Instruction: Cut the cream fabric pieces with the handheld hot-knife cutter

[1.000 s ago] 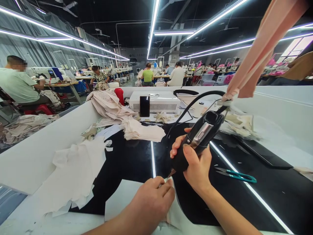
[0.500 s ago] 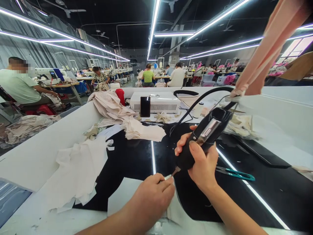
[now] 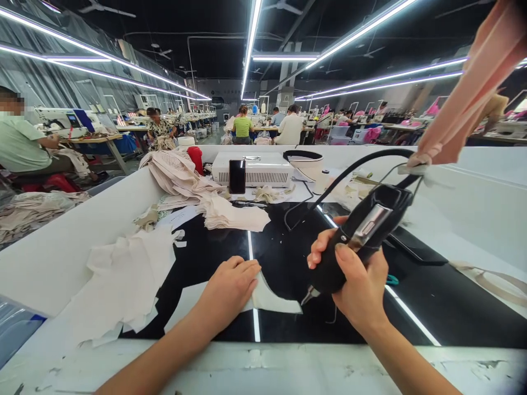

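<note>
My right hand (image 3: 354, 274) is wrapped around a black corded handheld tool with a narrow metal tip (image 3: 364, 230). That tip points down and left, close to the right corner of a pale fabric piece (image 3: 272, 299) on the glossy black board (image 3: 288, 252). Whether the tip touches the fabric I cannot tell. My left hand (image 3: 233, 285) lies flat on the same piece, fingers stretched out and pressing on it. A pink cloth strip (image 3: 461, 104) is tied near the rear end of the tool.
Fabric pieces (image 3: 123, 274) lie at left, with a fabric stack (image 3: 234, 213) behind. A phone (image 3: 237, 176) leans against a white vented box (image 3: 267, 170). Green-handled snips (image 3: 392, 280) show beside my right wrist. Low white walls (image 3: 74, 247) border the table; people sit at sewing machines beyond.
My left hand has gone from pinching at the fabric's edge to lying flat farther up. The fabric has shifted and turned. The tool has moved right, away from my left hand.
</note>
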A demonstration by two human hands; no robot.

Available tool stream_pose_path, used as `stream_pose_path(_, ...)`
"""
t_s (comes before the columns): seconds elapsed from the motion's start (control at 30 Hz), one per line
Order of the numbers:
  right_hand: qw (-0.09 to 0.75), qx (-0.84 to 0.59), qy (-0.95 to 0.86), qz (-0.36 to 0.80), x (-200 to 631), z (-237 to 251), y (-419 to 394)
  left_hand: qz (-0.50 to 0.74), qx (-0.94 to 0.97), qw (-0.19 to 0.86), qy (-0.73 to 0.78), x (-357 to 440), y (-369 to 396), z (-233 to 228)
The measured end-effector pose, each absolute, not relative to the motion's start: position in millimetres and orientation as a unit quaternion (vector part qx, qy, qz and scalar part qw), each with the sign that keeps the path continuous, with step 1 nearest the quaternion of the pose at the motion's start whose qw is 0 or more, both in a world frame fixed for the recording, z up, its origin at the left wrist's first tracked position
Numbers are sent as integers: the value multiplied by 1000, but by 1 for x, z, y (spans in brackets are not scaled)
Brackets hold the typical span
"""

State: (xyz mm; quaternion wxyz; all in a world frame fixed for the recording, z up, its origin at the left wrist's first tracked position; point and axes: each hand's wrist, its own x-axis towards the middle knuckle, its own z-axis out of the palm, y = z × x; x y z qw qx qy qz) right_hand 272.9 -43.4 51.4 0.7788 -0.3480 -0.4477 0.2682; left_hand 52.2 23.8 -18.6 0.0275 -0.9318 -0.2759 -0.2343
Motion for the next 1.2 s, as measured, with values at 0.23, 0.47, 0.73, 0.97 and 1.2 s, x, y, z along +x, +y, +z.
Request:
stream_pose_path(0.23,784,-347,-446,256,272,45,-42,-300,-942,-22,-148,61,1,-9)
stream_pose_path(0.47,777,-340,-457,268,264,42,-35,-266,-956,-53,-112,66,-11,-10)
stream_pose_path(0.73,782,-333,-456,263,267,41,-35,-230,-961,-54,-145,66,-11,-14)
stream_pose_path(0.97,783,-329,-458,263,268,40,-37,-235,-958,-56,-152,65,-13,-15)
stream_pose_path(1.2,785,-333,-453,259,264,42,-32,-234,-958,-59,-153,66,-15,-15)
